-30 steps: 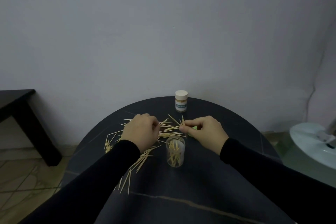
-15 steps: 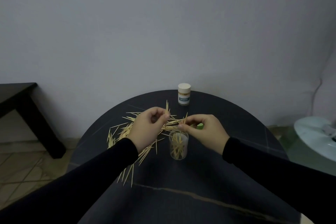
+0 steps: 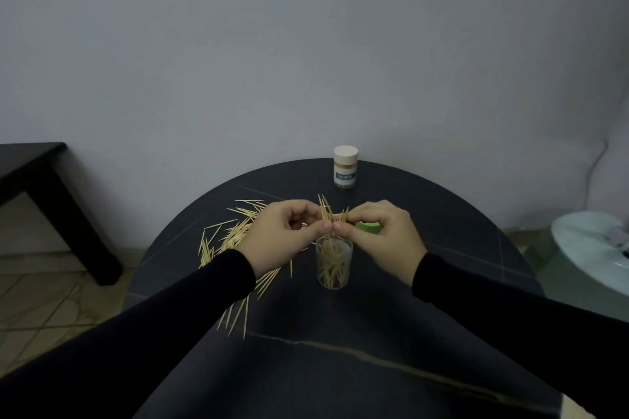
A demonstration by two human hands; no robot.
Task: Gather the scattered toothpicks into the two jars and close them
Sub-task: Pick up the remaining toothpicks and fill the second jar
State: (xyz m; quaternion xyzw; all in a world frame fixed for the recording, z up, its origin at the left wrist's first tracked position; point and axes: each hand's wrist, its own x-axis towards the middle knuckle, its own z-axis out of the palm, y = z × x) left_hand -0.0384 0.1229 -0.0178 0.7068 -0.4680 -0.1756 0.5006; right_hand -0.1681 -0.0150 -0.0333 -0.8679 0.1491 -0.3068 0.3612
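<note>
Both hands have come up off the table (image 3: 374, 333). The left hand (image 3: 282, 238) and right hand (image 3: 384, 235) now pinch toothpicks (image 3: 328, 211) over the open jar (image 3: 333, 262), ready to drop in.

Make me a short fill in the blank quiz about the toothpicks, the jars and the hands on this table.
1. Both hands, left hand and right hand, pinch toothpicks above the ____ jar.
2. The far jar wears a ____ lid.
3. Loose toothpicks lie on the table's ____ side.

Missing: clear; white; left
</note>
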